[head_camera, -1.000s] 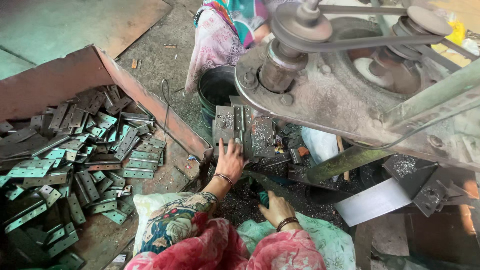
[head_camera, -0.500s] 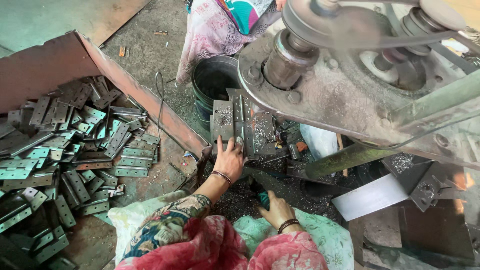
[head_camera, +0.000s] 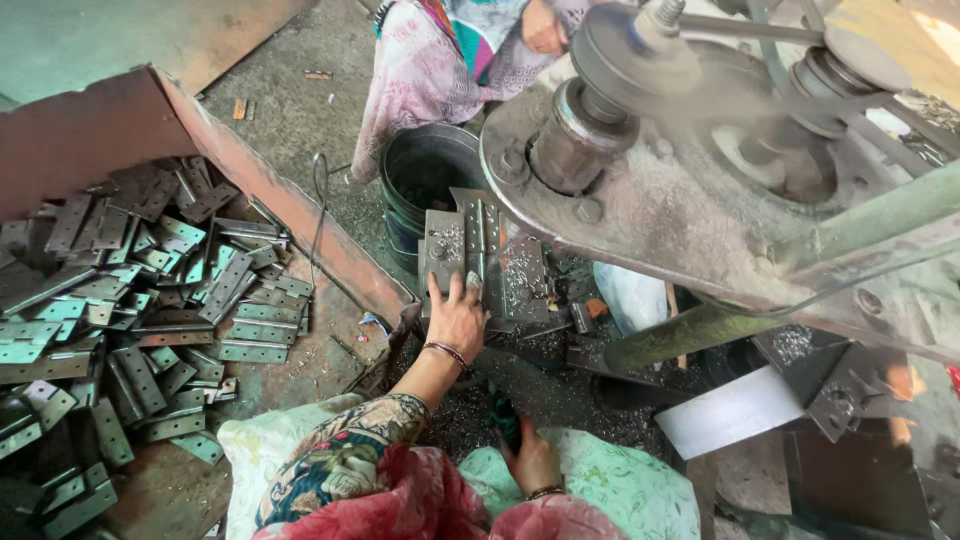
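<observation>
Little has shifted: left hand (head_camera: 457, 318) still presses flat, fingers spread, on the grey hinged metal plate (head_camera: 470, 255) under the machine; right hand (head_camera: 532, 462) stays closed around a dark green handle (head_camera: 505, 420).

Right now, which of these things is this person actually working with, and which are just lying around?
In use: left hand on the hinge plate under the machine; right hand gripping a dark handle.
Lying about: hinge pile, black bucket.

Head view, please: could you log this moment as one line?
left hand: flat on hinge at machine bed | right hand: gripping dark handle | hinge pile: left
</observation>
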